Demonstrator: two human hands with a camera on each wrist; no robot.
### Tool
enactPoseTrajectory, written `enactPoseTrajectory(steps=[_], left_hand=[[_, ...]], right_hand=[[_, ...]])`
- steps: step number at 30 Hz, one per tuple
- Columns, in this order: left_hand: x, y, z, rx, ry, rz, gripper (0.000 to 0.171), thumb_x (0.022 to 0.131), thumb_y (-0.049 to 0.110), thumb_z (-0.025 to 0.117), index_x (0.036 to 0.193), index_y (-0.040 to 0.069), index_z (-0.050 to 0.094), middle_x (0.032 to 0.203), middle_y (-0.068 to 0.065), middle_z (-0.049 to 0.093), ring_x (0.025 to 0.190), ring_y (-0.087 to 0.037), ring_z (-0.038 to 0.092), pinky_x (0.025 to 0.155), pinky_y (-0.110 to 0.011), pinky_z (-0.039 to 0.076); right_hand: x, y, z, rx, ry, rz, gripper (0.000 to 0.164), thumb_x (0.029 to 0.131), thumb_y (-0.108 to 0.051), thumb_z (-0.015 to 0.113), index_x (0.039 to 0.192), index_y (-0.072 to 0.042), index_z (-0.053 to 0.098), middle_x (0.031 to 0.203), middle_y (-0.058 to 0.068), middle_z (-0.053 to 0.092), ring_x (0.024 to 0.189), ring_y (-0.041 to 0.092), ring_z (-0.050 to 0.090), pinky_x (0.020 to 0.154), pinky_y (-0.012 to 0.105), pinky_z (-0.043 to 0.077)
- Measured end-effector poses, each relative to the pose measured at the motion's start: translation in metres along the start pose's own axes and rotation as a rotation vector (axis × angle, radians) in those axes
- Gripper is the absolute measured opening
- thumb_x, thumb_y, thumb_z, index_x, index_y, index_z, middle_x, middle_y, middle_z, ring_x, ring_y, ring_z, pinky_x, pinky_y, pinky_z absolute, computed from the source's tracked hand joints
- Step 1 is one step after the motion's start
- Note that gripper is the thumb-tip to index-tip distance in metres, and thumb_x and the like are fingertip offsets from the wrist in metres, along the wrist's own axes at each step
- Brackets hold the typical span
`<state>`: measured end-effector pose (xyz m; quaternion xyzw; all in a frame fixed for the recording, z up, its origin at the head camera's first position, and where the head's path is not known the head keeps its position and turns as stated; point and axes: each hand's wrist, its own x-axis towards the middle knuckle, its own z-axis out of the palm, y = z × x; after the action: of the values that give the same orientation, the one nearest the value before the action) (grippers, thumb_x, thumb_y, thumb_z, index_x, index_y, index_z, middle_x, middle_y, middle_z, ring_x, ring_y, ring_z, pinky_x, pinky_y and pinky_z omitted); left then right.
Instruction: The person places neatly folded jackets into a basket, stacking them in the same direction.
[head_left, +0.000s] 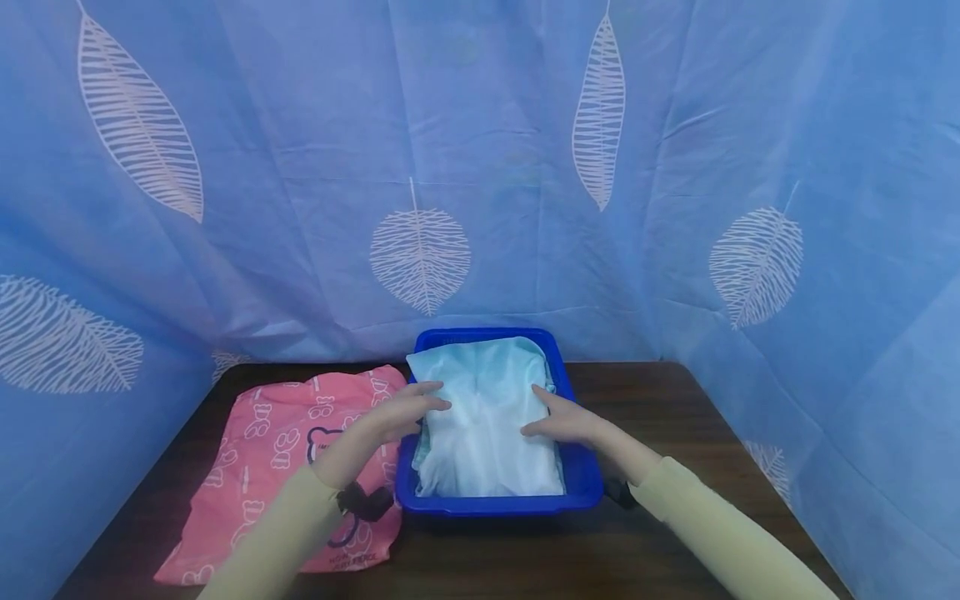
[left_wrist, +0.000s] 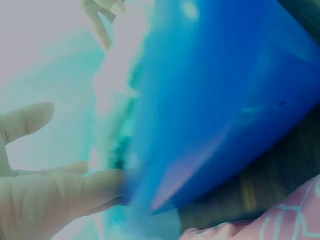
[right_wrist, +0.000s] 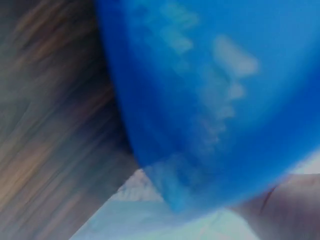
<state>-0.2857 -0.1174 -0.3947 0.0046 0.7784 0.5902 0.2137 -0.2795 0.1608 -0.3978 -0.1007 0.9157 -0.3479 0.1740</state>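
A folded satiny cloth (head_left: 480, 417), white shading to pale aqua, lies in a blue plastic basket (head_left: 510, 505), and its far left corner overlaps the basket's rim. My left hand (head_left: 405, 412) reaches over the basket's left side with fingers extended and fingertips at the cloth's left edge. From the right side comes my right hand (head_left: 568, 419), thumb and forefinger spread apart over the cloth. In the left wrist view, the left hand's fingers (left_wrist: 30, 120) show beside the basket wall. The right wrist view is blurred, and only part of that hand (right_wrist: 285, 210) appears.
A pink printed fabric piece (head_left: 285, 467) is spread on the dark wooden table (head_left: 637, 558) to the left of the basket. Blue curtains (head_left: 510, 167) with white leaf patterns surround the table at the back and sides.
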Motion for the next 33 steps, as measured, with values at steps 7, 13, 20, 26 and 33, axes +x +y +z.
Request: enactPoseTrajectory(steps=[7,13,20,26,33], left_hand=[[-0.029,-0.001,-0.012,-0.032,-0.022,0.095,0.063,0.098,0.02,0.056,0.152,0.005,0.029,0.154,-0.025,0.027,0.139,-0.045,0.031,0.11,-0.059,0.029],[-0.06,-0.011,-0.024,-0.069,-0.02,0.189,0.056,0.1,0.022,0.053,0.151,0.006,0.032,0.15,-0.024,0.037,0.134,-0.043,0.041,0.107,-0.055,0.038],[-0.089,-0.039,-0.033,-0.088,0.057,0.267,0.053,0.101,0.027,0.054,0.146,0.004,0.041,0.142,-0.022,0.049,0.129,-0.038,0.05,0.104,-0.05,0.043],[-0.113,-0.068,-0.042,-0.097,0.117,0.313,0.05,0.103,0.025,0.05,0.147,0.004,0.039,0.143,-0.024,0.046,0.128,-0.037,0.051,0.102,-0.05,0.045],[-0.132,-0.093,-0.054,-0.107,0.238,0.254,0.051,0.104,0.03,0.047,0.149,0.009,0.035,0.146,-0.02,0.044,0.13,-0.037,0.049,0.1,-0.05,0.047]], right_hand=[[-0.036,-0.014,-0.001,-0.028,0.118,-0.05,0.085,0.093,-0.034,0.066,0.155,0.0,0.019,0.155,0.028,0.027,0.132,0.048,0.041,0.101,0.062,0.04],[-0.06,-0.027,0.012,0.092,0.18,-0.131,0.08,0.092,-0.035,0.067,0.155,-0.008,0.026,0.152,0.024,0.035,0.132,0.044,0.044,0.095,0.057,0.048],[-0.071,-0.041,0.044,0.421,0.119,-0.367,0.059,0.097,-0.02,0.063,0.148,-0.004,0.039,0.138,0.024,0.052,0.121,0.037,0.055,0.094,0.043,0.052],[-0.074,-0.062,0.081,0.656,-0.091,-0.481,0.053,0.099,-0.012,0.056,0.147,0.002,0.038,0.134,0.03,0.051,0.117,0.039,0.056,0.094,0.032,0.052],[-0.071,-0.091,0.128,0.724,-0.239,-0.484,0.053,0.097,-0.011,0.058,0.147,-0.009,0.041,0.136,0.019,0.053,0.118,0.027,0.058,0.092,0.025,0.051]])
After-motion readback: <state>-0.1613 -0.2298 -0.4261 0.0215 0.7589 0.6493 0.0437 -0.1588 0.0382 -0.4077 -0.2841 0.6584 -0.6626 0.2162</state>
